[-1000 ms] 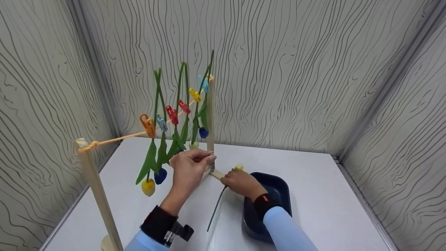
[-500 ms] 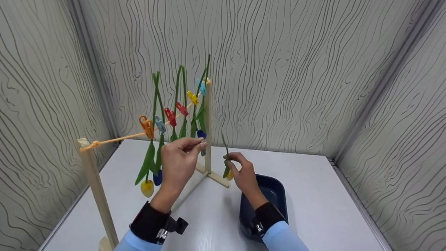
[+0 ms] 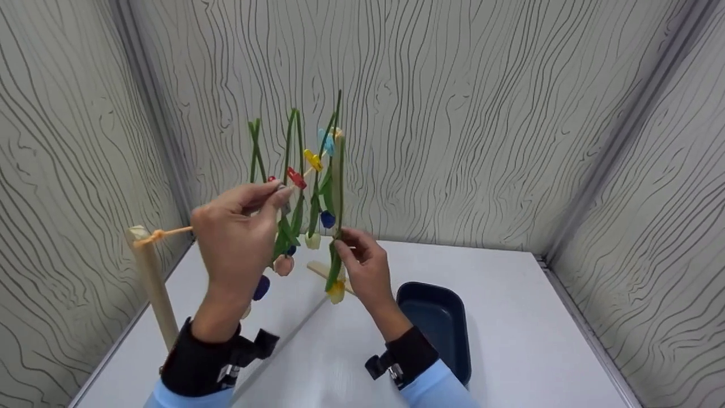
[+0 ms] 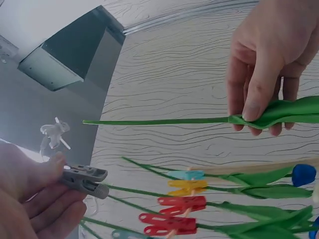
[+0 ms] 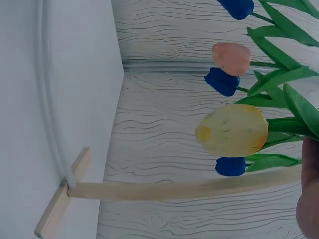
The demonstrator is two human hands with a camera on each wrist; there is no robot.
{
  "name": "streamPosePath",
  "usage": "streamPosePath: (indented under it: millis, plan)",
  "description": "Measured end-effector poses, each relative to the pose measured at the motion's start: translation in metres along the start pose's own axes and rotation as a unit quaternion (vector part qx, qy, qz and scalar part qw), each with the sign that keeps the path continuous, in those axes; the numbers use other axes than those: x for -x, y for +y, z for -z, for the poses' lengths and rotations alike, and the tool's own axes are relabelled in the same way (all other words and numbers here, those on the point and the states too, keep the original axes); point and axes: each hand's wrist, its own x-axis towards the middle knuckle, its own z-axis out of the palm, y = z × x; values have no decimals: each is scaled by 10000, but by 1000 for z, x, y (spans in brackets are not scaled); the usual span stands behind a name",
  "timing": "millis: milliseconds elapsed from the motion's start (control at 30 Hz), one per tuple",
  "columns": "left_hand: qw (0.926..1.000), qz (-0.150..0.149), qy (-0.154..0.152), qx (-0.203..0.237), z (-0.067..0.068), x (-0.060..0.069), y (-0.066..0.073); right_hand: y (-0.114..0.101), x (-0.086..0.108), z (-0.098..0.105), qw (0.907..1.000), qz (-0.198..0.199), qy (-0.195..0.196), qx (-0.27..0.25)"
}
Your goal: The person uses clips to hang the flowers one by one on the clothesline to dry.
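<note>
My right hand [image 3: 365, 263] pinches the green stem of a yellow artificial tulip [image 3: 336, 290], its head hanging down and stem pointing up. Between the thumb and fingers of my left hand [image 3: 238, 232] is a grey clothespin [image 4: 84, 179]. That hand is in front of an orange string [image 3: 175, 231], hiding part of it. Several tulips hang head down from the string, clipped by red [image 3: 296, 178], yellow [image 3: 312, 160] and light blue [image 3: 327, 141] clothespins. Among them the right wrist view shows a pink tulip [image 5: 232, 59] and a blue tulip [image 5: 224, 82].
A wooden post [image 3: 153, 283] holds the string's near end; another post [image 5: 174, 191] stands at the far end on a crosspiece foot. To the right of my right hand, a dark blue tray [image 3: 442, 317] sits on the white table [image 3: 510, 317]. Patterned walls enclose the table.
My right hand has lifted the yellow tulip from beside the tray, turned it stem up and brought it left toward the string. My left hand has moved left and up with the clothespin.
</note>
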Motion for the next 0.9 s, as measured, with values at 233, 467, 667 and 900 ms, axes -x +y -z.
streamPosePath:
  millis: [233, 467, 667, 900]
  plan:
    - [9924, 693, 663, -766, 38, -26, 12, -30, 6, -37, 9979, 85, -523, -361]
    - [9812, 880, 586, -1615, 53, -38, 16, -57, 13, -74, 9921, 266, -1198, -264]
    - [9735, 1161, 290, -1951, 59, -40, 9, -65, 20, -99, 9865, 241, -1617, -124]
    - [9625, 1437, -148, -2296, 59, -38, 6, -73, 20, -111, 9862, 55, -1632, -267]
